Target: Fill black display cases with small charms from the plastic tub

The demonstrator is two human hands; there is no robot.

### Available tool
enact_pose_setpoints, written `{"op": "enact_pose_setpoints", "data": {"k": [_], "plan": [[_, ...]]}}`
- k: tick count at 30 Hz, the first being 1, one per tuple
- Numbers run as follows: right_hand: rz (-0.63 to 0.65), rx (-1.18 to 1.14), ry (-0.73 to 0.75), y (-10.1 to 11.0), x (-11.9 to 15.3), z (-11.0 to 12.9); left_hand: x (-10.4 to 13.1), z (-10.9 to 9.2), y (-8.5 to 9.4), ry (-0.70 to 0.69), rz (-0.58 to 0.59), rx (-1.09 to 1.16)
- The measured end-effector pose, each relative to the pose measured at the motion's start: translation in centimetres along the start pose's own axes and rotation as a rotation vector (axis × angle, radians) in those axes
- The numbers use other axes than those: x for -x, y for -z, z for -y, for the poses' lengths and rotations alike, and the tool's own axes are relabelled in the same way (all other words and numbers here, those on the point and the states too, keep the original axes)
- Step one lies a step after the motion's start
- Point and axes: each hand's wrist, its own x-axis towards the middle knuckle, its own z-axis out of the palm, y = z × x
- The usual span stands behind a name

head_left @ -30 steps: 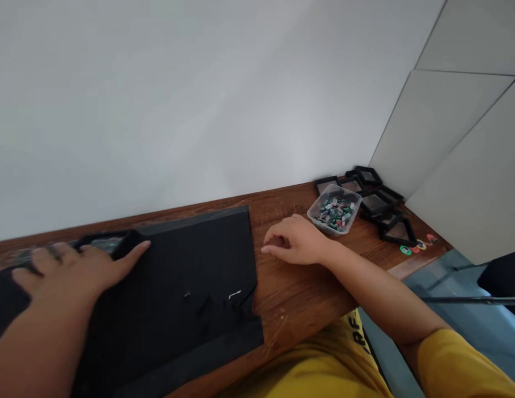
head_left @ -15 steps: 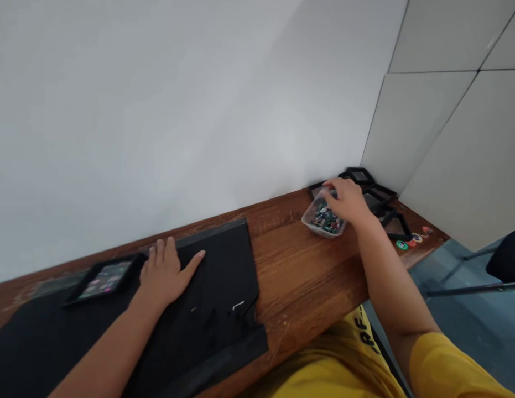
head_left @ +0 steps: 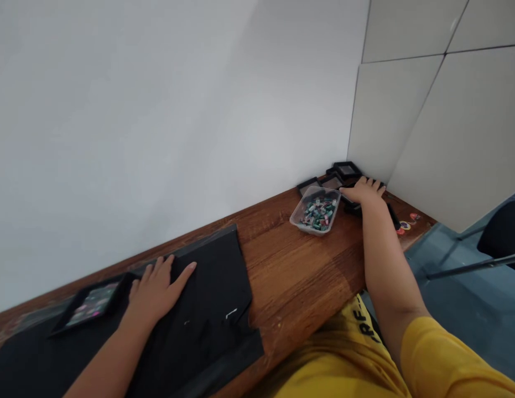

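Observation:
My left hand lies flat on the black mat, thumb and fingers apart and holding nothing. Just left of it, a black frame with small pink, white and green pieces under its clear front rests on the mat. At the far right of the table, my right hand is over a group of black frames, its fingers spread. Its palm hides part of the frames below. Close to its thumb stands a clear plastic tub of small green, pink and white stones.
The wooden table runs along a white wall and meets a panelled partition at the right. Round stickers are on the table's right end. A dark chair stands on the floor beyond.
My right hand has moved from the tub's rim rightward onto the black frames. The tub is now fully uncovered. My left hand stays on the mat, and the whole view has shifted slightly.

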Motion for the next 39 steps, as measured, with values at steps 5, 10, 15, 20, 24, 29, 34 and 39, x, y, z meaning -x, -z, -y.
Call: {"op": "enact_pose_setpoints", "data": {"k": [5,10,15,20,24,29,34,39], "plan": [[0.041,0.037,0.000,0.0,-0.3,-0.4,-0.6,0.2,-1.1,0.052,-0.066,-0.005],[0.063,0.072,0.050,0.4,0.2,-0.7,-0.9,0.3,-1.7,0.063,-0.092,0.021],[0.107,0.116,0.140,0.8,0.8,-0.9,-0.6,0.4,-1.9,0.050,-0.129,0.018],[0.099,0.148,0.182,0.6,0.1,-1.7,-0.4,0.3,-2.3,0.061,-0.169,-0.016],[0.033,0.122,0.147,0.5,-0.2,-1.8,-0.3,0.3,-2.5,0.061,-0.186,-0.027],[0.028,0.041,0.129,1.1,1.1,-1.2,-0.3,0.2,-2.5,0.053,-0.195,-0.024],[-0.152,-0.101,-0.014,1.5,2.2,-0.7,-0.5,0.1,-2.4,0.027,-0.188,-0.004],[-0.377,-0.302,0.010,1.7,2.9,-0.3,-0.6,0.1,-2.2,0.018,-0.171,0.025]]}}
